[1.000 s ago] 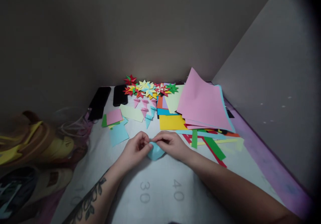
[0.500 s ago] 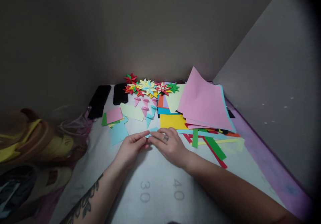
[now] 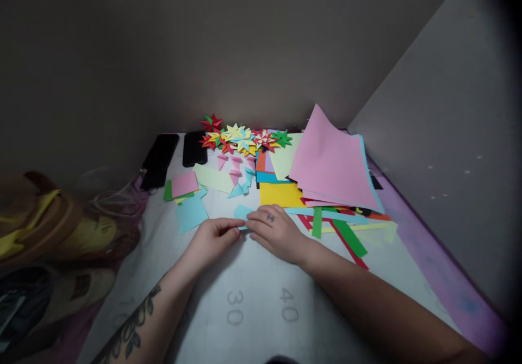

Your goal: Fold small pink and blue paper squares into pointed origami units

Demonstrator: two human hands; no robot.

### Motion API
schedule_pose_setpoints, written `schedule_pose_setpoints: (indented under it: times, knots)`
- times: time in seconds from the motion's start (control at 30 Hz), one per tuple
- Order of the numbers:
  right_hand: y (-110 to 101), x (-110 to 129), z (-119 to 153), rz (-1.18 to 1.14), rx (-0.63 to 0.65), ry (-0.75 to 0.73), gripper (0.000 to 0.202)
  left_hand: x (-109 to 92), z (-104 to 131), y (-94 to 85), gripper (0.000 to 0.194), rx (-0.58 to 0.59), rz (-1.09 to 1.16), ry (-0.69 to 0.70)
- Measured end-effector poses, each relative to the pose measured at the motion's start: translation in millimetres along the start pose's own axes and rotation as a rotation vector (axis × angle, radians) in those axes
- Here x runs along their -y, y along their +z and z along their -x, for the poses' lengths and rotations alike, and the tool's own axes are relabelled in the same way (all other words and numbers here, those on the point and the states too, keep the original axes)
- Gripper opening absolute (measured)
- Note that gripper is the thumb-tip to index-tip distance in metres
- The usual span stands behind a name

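A small piece of light blue paper (image 3: 241, 211) is held between my two hands just above the mat. My left hand (image 3: 216, 240) pinches its near left edge between thumb and fingers. From the right, my right hand (image 3: 275, 232), with a mark or ring on one finger, closes over the paper's right side; its thumb is hidden. Beyond the hands are folded pink pieces (image 3: 235, 162) and folded light blue pieces (image 3: 240, 190). Loose light blue paper (image 3: 192, 213) lies left of my left hand, with a small pink sheet (image 3: 185, 184) behind it.
Folded paper stars (image 3: 240, 135) crowd the back edge. Two dark phones (image 3: 194, 149) lie at the back left. Large pink sheets (image 3: 332, 165) are stacked at the right, with green strips (image 3: 349, 239) before them. Clay-coloured pots (image 3: 73, 217) stand at the left.
More of the light blue paper shows beyond my fingers now. One folded light blue piece behind the hands points further left than before. My left hand has shifted slightly.
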State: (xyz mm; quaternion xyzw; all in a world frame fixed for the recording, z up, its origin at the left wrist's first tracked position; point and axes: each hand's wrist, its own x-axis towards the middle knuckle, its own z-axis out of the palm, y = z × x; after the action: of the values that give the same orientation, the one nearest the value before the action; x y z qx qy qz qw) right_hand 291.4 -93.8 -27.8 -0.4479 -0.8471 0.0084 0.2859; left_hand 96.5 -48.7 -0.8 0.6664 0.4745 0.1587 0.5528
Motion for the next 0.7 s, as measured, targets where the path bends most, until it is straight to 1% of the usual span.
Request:
schedule_pose_setpoints:
  times: [0.07, 0.13, 0.2, 0.3, 0.37, 0.47, 0.53, 0.6, 0.7]
  knots:
    - [1, 1, -1, 0.021, -0.042, -0.003, 0.015, 0, 0, -1.5, 0.032, 0.026, 0.037, -0.032]
    - [2, 0, -1, 0.034, -0.055, -0.03, 0.017, 0, 1, -4.1, 0.029, 0.057, -0.072, 0.008]
    - [2, -1, 0, 0.041, -0.021, -0.072, 0.017, -1, 3, -7.1, 0.024, 0.093, -0.308, 0.134]
    - [2, -3, 2, 0.041, 0.084, -0.117, 0.018, -4, 6, -10.5, 0.02, 0.138, -0.674, 0.349]
    - [2, -5, 2, 0.036, 0.141, -0.127, 0.018, -4, 8, -11.8, 0.02, 0.152, -0.806, 0.451]
    - [3, -7, 3, -0.001, 0.174, -0.111, 0.017, -3, 8, -13.0, 0.023, 0.215, -0.872, 0.586]
    - [2, -8, 3, -0.063, 0.182, -0.069, 0.014, -1, 7, -13.6, 0.024, 0.26, -0.876, 0.64]
    - [1, -9, 2, -0.143, 0.201, 0.006, 0.012, 1, 7, -14.0, 0.024, 0.273, -0.861, 0.654]
    - [-1, -10, -2, -0.232, 0.241, 0.132, 0.011, 2, 7, -13.9, 0.023, 0.262, -0.831, 0.65]
